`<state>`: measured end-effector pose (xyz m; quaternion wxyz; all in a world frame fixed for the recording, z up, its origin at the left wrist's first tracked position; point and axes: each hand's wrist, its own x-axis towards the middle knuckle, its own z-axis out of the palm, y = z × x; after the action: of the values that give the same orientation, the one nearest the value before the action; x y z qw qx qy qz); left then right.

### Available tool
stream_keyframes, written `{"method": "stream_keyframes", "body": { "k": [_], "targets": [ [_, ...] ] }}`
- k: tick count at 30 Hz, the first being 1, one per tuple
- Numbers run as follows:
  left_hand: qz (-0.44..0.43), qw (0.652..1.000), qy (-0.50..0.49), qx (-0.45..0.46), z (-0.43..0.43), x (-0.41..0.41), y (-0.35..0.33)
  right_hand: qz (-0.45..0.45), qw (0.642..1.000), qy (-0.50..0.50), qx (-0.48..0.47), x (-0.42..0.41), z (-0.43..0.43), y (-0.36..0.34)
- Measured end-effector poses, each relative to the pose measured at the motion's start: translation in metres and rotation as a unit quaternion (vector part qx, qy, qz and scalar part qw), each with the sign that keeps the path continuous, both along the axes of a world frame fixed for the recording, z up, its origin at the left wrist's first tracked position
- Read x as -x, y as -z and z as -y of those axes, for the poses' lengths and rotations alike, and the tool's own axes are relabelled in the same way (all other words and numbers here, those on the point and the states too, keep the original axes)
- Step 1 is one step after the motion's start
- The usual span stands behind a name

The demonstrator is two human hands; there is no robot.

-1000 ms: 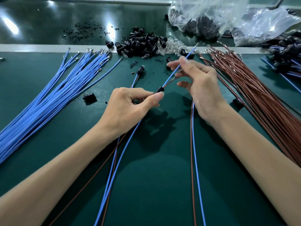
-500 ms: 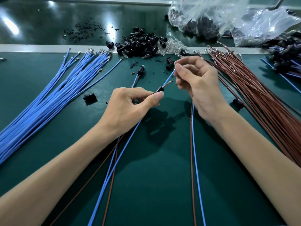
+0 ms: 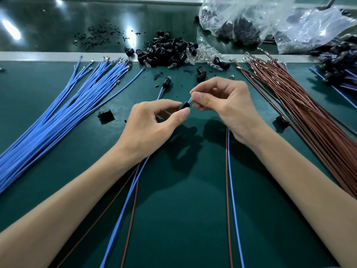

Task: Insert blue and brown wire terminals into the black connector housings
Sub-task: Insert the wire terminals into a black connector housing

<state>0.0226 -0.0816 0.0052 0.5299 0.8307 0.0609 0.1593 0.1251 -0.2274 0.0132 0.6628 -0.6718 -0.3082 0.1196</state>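
Left hand (image 3: pixel 152 126) grip pinches black housing (image 3: pixel 184 106); right hand (image 3: pixel 228 105) grip pinches wire ends (image 3: pixel 190 100).

The bench (image 3: pixel 173 219) has a dark green top, flat and smooth. It spreads out under the left grip (image 3: pixel 152 122) and the right grip (image 3: pixel 228 105), and out to both sides of them. Far behind the grips a pale grey strip (image 3: pixel 48 56) runs straight across from side to side. Behind the strip lies a dark shiny surface (image 3: pixel 48 26). White patches of light (image 3: pixel 11 29) shine on it, far back and to the left of the left grip. Dark shadows (image 3: pixel 183 151) lie on the green top just below the grips.
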Motion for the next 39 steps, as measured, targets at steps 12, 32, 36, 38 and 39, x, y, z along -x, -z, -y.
{"method": "stream_keyframes", "body": {
  "k": [12, 32, 36, 38, 39],
  "targets": [
    [0.0, 1.0, 0.011, 0.026, -0.001, -0.002, -0.001, 0.008, 0.998, -0.032, 0.047, -0.013, 0.0, -0.014],
    [0.018, 0.997, -0.006, 0.077, -0.005, -0.004, 0.001, 0.277, 0.868, 0.252, 0.327, -0.08, -0.023, -0.009],
    [0.018, 0.997, -0.001, 0.072, -0.005, -0.004, -0.002, 0.16, 0.966, 0.084, 0.183, -0.03, -0.013, -0.014],
    [0.02, 0.998, -0.002, 0.062, -0.005, -0.003, -0.003, 0.097, 0.985, -0.005, 0.143, -0.014, -0.006, -0.011],
    [0.019, 0.998, -0.003, 0.057, -0.004, -0.003, -0.003, 0.071, 0.99, -0.034, 0.12, -0.008, -0.004, -0.009]
  ]
}}
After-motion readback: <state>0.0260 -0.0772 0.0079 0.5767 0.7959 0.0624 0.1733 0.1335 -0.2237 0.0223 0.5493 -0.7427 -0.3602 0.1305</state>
